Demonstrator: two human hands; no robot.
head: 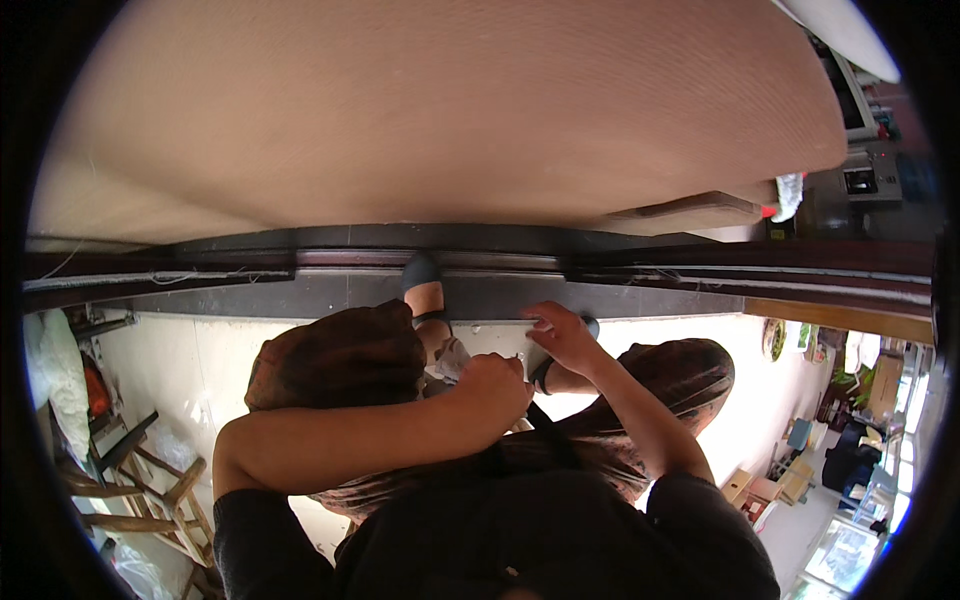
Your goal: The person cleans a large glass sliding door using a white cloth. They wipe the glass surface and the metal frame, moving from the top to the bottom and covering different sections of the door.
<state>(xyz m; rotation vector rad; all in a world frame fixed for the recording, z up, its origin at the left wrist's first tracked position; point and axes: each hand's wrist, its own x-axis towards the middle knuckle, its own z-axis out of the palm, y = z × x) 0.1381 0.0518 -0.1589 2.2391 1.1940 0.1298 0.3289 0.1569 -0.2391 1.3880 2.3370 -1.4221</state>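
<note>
My left hand (499, 381) is curled in front of my lap, its back towards me, and its fingertips are hidden. A crumpled greyish thing (451, 358), perhaps cloth, shows just beyond that wrist; whether the hand grips it is unclear. To the right and a little farther out, my right hand (564, 336) is raised above the floor with thumb and fingers apart. The pale spot between those fingers is too small to make out. Both hands hover between my knees, which are covered by dark patterned trousers (337, 360). A dark shoe (421, 271) on my left foot touches the threshold.
A large beige ribbed surface (450, 112) rises close ahead. Below it runs a dark doorway threshold (360, 292), with door edges (750, 274) on either side. A wooden chair-like frame (161, 502) stands at left. Boxes (772, 487) and household goods line the right.
</note>
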